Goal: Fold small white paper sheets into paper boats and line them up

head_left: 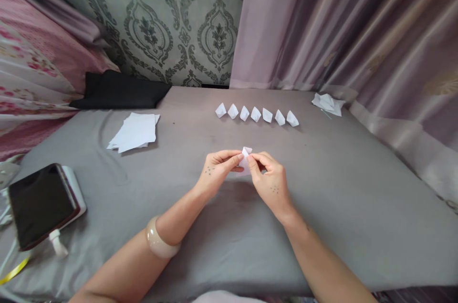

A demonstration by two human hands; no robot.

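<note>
Between my two hands is a small piece of white paper (245, 165), partly folded, with a pointed top edge. My left hand (222, 164) pinches its left side between thumb and fingers. On the right side, my right hand (269, 174) grips the same paper, thumb in front. The fingers cover much of its lower part. Beyond the hands stands a row of several small folded white paper shapes (255, 114). A stack of loose white paper sheets (135, 132) lies to the left.
More crumpled white paper (328, 103) lies at the back right, near the curtain (304, 21). A folded black cloth (121, 90) rests at the back left. At the left edge are a dark-screened device (43, 205), white cables and a yellow strip (15, 270). Grey cloth (339, 207) covers the surface.
</note>
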